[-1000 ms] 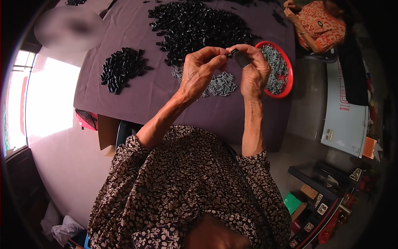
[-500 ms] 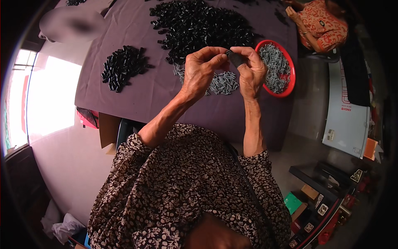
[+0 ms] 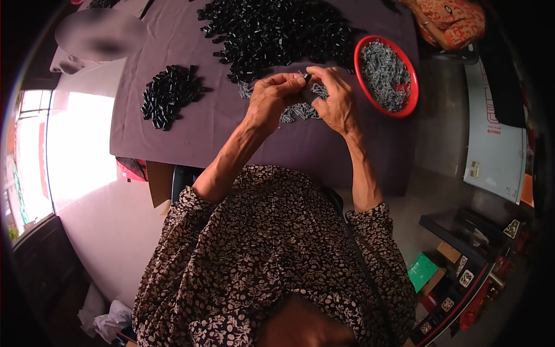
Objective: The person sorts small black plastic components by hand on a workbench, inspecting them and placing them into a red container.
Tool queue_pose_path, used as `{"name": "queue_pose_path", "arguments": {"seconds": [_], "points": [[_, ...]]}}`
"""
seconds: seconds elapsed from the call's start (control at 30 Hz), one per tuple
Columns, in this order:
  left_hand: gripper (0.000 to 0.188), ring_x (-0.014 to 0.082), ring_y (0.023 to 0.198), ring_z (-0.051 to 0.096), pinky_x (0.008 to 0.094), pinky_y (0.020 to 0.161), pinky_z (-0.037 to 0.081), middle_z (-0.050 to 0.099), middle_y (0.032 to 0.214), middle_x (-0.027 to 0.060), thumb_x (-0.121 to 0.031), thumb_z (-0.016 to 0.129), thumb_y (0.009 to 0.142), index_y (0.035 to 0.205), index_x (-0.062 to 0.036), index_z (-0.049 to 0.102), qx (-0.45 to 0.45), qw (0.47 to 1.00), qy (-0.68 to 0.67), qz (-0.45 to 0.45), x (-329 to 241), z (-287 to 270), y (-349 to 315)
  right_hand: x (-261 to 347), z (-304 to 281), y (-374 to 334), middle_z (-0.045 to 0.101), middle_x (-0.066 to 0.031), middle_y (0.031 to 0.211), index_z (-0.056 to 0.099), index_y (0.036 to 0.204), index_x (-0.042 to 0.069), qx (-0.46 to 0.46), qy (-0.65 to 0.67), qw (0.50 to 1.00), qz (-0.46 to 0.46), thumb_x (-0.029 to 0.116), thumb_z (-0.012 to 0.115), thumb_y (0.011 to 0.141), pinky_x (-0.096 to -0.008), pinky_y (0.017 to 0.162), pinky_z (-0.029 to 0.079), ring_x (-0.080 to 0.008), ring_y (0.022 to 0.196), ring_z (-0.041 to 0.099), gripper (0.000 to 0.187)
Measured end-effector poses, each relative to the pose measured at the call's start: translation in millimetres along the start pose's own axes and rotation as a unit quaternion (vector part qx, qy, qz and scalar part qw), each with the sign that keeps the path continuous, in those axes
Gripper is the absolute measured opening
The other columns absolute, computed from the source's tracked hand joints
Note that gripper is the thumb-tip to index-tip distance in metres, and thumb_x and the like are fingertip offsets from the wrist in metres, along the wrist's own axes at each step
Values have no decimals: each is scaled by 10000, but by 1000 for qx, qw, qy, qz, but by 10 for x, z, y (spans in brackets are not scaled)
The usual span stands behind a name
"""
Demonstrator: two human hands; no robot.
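Note:
Over the middle of the table, my left hand (image 3: 269, 103) pinches a small black plastic piece (image 3: 307, 76) between thumb and fingertips. My right hand (image 3: 337, 105) meets it from the other side, its index fingertip against the piece and its fingers curled. A dark cover (image 3: 311, 98) wraps my right thumb. Whether a grey pin sits in the black piece is too small to tell. Just beneath my hands lies a loose pile of small grey pins (image 3: 299, 112), partly hidden by my fingers.
A big heap of black pieces (image 3: 277, 34) covers the table's far side, with a smaller pile (image 3: 169, 97) at left. At right stands a red basin (image 3: 414, 95) of grey pins. Another person in an orange patterned top (image 3: 451, 20) sits at the far right.
My hands have come slightly left and lower over the grey pins, with the right fingers parted a little more. The black piece between them shows more plainly. The whole view has shifted slightly.

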State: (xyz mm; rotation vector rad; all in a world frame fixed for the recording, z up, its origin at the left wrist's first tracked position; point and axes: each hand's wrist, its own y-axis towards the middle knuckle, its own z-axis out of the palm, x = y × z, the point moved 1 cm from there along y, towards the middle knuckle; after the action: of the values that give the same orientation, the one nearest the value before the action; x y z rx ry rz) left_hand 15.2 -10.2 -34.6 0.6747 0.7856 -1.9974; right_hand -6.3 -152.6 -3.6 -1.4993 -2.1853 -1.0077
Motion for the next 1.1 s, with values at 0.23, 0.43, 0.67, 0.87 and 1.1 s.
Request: {"name": "queue_pose_path", "arguments": {"seconds": [0.23,0.43,0.67,0.87,1.1], "points": [[131,134,742,571,280,708,486,596,817,59,-118,595,808,842,8,594,-23,999,11,-20,127,-59,16,7,-17,23,547,-90,819,536,930,0,83,-205,972,-77,25,624,564,-351,765,382,-228,804,521,378],[142,134,720,571,272,684,485,595,806,61,-115,598,802,858,15,595,-29,997,44,-55,143,-34,-56,-112,24,-60,534,-85,747,536,854,2,86,-202,969,-114,30,615,557,-343,746,382,-227,752,516,308],[123,148,679,584,271,667,491,601,764,70,-86,600,783,826,29,609,-21,993,93,-64,134,-71,-72,-49,19,-73,509,-90,706,488,742,18,95,-175,971,-131,10,578,568,-346,709,377,-233,705,491,196],[127,139,713,586,266,702,483,599,777,67,-93,572,798,834,26,602,12,990,122,-74,170,-63,-81,-145,42,-139,491,-97,668,461,706,23,102,-171,969,-145,-25,565,583,-353,651,384,-248,670,490,168],[150,145,712,588,274,695,486,597,769,68,-123,575,799,820,24,599,28,977,195,-85,119,-64,-120,-181,106,-186,482,-96,635,452,687,26,87,-162,968,-169,-15,572,602,-351,607,391,-244,633,495,153]]}}
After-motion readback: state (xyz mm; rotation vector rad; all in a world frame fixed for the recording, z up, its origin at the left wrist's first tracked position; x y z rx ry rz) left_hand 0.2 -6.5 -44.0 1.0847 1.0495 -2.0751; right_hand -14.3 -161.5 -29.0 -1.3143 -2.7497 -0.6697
